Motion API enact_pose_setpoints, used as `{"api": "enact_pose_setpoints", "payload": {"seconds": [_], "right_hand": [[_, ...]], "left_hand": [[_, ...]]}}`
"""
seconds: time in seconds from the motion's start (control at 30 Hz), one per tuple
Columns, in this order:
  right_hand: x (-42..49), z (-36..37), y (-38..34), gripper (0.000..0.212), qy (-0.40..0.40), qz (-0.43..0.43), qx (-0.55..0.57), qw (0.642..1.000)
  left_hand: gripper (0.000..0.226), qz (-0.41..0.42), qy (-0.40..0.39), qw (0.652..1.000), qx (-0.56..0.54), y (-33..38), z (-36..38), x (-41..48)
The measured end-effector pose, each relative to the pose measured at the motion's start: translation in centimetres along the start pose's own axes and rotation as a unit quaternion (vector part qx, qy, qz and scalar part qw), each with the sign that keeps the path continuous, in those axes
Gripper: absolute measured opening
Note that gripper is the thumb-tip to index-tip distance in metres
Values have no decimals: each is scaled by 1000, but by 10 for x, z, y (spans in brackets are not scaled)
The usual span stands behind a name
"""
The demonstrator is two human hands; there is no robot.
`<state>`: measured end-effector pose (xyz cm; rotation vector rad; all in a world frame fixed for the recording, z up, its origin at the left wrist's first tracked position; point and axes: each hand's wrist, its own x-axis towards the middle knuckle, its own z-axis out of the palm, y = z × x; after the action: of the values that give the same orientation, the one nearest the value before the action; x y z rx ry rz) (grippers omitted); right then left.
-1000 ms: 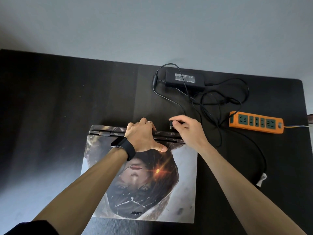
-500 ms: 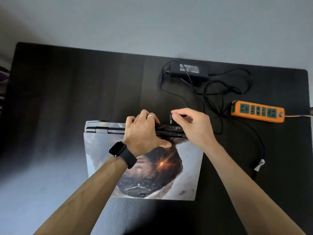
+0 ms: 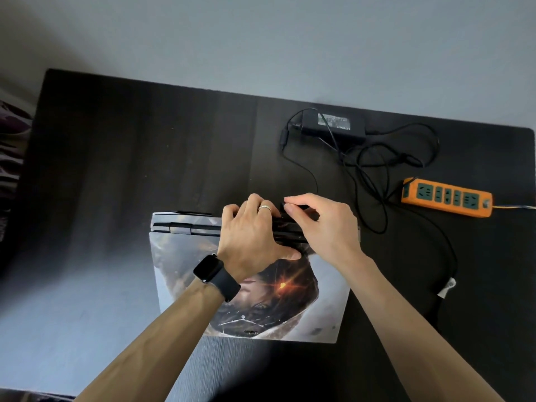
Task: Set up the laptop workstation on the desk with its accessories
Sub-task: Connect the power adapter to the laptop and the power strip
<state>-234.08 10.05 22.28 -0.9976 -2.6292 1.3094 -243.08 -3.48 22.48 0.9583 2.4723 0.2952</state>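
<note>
Closed laptop [image 3: 185, 274] lies under both hands — left hand [image 3: 249, 242] grips its back edge, right hand [image 3: 327, 227] pinches the charger plug [image 3: 301, 207] there, mostly hidden by fingers [image 3: 295, 200]. The power brick [image 3: 333, 127] sits beyond the right hand, orange power strip [image 3: 446, 200] further right.

View down from my head. A black-brown rectangular wood-grain desk [image 3: 145, 158] fills most of the field before me. Its far edge meets a plain pale grey surface [image 3: 261, 39]; wall or floor, I cannot tell. Soft light lays a pale sheen [image 3: 66, 300] on the near left desktop. Dark patterned fabric [image 3: 13, 146] shows past the left edge.
</note>
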Motion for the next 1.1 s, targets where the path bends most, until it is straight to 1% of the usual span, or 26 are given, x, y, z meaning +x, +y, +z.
{"api": "enact_pose_setpoints", "payload": {"seconds": [0.13, 0.27, 0.33, 0.43, 0.5, 0.57, 0.73, 0.8, 0.87, 0.97, 1.0, 1.03, 1.1], "right_hand": [[1, -4, 15, 16, -26, -2, 51, 998], [8, -3, 27, 18, -51, -12, 28, 998], [11, -2, 35, 25, -72, -18, 11, 997], [17, 1, 44, 41, -135, 0, -46, 990], [23, 6, 48, 51, -169, 19, -61, 983], [31, 10, 54, 54, -181, 43, -48, 981], [41, 14, 65, 56, -192, 58, -24, 979], [41, 16, 68, 52, -188, 58, -25, 980], [39, 18, 70, 50, -179, 51, -35, 982], [41, 21, 70, 50, -150, 3, -137, 979], [43, 21, 68, 49, -154, 2, -150, 976], [47, 21, 66, 48, -166, 7, -150, 975], [51, 23, 63, 45, -187, 11, -155, 970]], "left_hand": [[79, -10, -18, 1000, -7, -4, 5, 10], [81, 2, -25, 1000, -5, -3, 13, 18], [81, 1, -43, 999, -9, -4, 18, 25], [83, -6, -66, 998, -9, -10, 27, 41], [84, -9, -76, 997, -9, -13, 35, 51], [85, -13, -84, 996, -10, -16, 43, 57], [88, -6, -75, 997, 12, -21, 56, 67], [86, -4, -51, 999, 0, -21, 59, 64], [82, 4, 11, 1000, -11, -25, 64, 53], [78, -1, 122, 993, 3, -36, 83, 24], [79, -15, 139, 990, 9, -40, 90, 14], [79, -31, 139, 990, 14, -42, 96, 4], [82, -52, 118, 991, 22, -46, 106, -12]]}}
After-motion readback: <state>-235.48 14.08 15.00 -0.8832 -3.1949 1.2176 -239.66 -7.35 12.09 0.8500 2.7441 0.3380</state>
